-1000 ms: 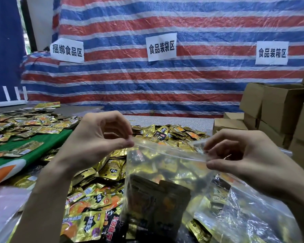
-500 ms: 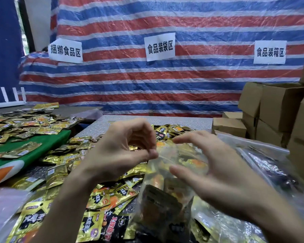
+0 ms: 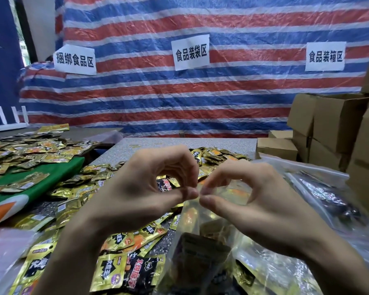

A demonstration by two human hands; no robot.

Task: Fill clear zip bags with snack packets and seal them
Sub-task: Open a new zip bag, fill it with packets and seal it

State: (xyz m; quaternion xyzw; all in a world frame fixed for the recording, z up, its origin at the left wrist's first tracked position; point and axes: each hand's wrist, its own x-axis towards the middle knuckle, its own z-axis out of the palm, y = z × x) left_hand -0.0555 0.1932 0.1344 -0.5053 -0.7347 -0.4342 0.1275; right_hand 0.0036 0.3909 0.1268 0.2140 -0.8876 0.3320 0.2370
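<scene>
Striped red, blue and white tarpaulin (image 3: 222,99) fills the back. Brown cardboard boxes (image 3: 337,124) are stacked at the right, beside a grey speckled table (image 3: 179,143) strewn with gold snack packets (image 3: 77,192). A clear zip bag (image 3: 211,231) hangs in the centre foreground over the packets, with dark and gold packets inside. The left hand (image 3: 141,192) and right hand (image 3: 264,201) each pinch its top edge between thumb and forefinger, thumb tips almost meeting. Three white signs on the tarpaulin read 捆绑食品区 (image 3: 75,60), 食品装袋区 (image 3: 191,52) and 食品装箱区 (image 3: 326,56). Black and orange print on the packets is too blurred to read.
</scene>
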